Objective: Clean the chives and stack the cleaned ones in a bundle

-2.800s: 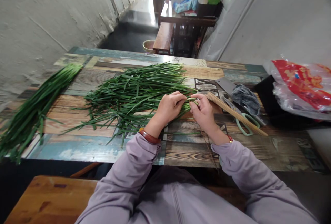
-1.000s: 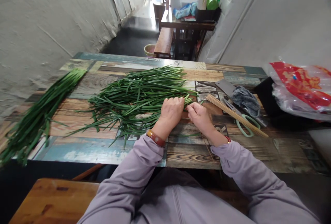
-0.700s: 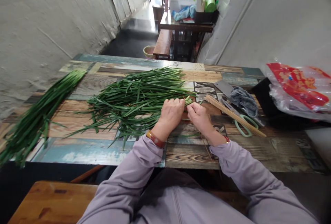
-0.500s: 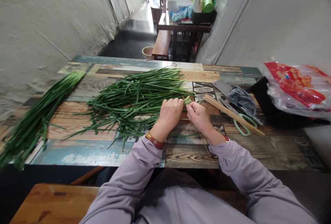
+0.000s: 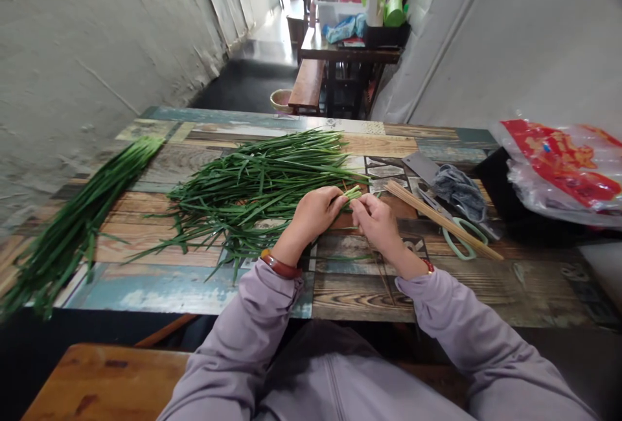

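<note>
Head camera looks down on a wood-patterned table (image 5: 194, 285); the hands mark the middle of the clock, with 12 o'clock away from the person. At 9 o'clock, a separate bundle of long greens (image 5: 92, 214) lies aslant, its pale ends toward 11 o'clock and its leaf tips hanging over the near edge. At 8 o'clock, a wooden seat (image 5: 107, 375) stands lower than the table. At 10 o'clock, a loose pile of greens (image 5: 262, 168) spreads wide, pale ends mostly toward 3 o'clock. Beyond the table, at 11 o'clock, sits a basket (image 5: 280, 100).

At the middle, the left hand (image 5: 315, 214) has its grip clamped on a small bunch of greens (image 5: 353, 193), whose pale ends point toward 2 o'clock. Just beside it, the right hand (image 5: 379, 221) has curled fingers at those ends; whether its grip is clamped on them cannot be told. Thin brown strands (image 5: 385, 278) trail below it at 5 o'clock.

At 2 o'clock lies a metal blade (image 5: 420, 165). At 3 o'clock, straw-coloured sticks (image 5: 447, 221) cross over green-handled scissors (image 5: 466, 257), near a grey cloth (image 5: 459, 191). Farther out, a red-and-clear plastic bag (image 5: 568, 159) rests on something black.
</note>
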A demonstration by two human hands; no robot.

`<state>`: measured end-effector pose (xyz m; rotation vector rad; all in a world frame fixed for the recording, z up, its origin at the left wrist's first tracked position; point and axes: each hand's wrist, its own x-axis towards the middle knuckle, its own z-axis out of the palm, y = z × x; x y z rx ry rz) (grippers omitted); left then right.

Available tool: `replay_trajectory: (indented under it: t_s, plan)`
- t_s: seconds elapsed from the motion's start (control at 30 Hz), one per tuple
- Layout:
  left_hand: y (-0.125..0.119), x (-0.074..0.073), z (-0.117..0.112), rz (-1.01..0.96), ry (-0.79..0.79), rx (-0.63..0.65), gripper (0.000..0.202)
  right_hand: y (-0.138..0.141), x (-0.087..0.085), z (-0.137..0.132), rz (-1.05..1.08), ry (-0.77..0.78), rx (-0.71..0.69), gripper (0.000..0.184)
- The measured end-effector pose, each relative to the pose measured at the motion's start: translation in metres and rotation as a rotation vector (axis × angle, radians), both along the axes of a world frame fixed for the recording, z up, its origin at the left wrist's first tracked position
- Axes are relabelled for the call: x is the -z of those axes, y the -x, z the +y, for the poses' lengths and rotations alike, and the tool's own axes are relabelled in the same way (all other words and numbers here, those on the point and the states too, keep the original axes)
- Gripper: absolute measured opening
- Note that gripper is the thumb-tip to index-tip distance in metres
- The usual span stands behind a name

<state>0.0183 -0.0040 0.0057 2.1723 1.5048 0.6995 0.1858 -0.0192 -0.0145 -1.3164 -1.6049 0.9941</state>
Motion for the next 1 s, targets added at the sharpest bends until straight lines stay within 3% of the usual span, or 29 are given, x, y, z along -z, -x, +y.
replay_trajectory:
  t_s: [0.17,0.33,0.53,0.73,0.83,1.0]
  plan:
    - [-0.005,0.002,-0.004,0.065,0.022,0.047,0.029,0.000,0.008,0.003,0.163,0.095,0.021,0.042]
    - [0.000,0.006,0.000,-0.028,0.005,0.124,0.020,0.004,0.011,0.005,0.166,0.132,0.030,0.040]
    - [0.014,0.001,0.009,-0.183,-0.148,-0.115,0.025,0.010,0.015,0.009,0.133,0.110,0.052,0.034]
    - [0.018,-0.005,0.024,-0.152,-0.197,-0.216,0.028,0.014,0.021,0.016,0.232,0.127,0.046,0.031]
    - [0.014,-0.012,0.030,-0.004,-0.166,-0.127,0.028,0.014,0.023,0.018,0.254,0.100,0.040,0.032]
    - [0.004,-0.020,0.023,0.139,0.054,0.175,0.031,0.012,0.020,0.018,0.209,-0.010,0.053,0.031]
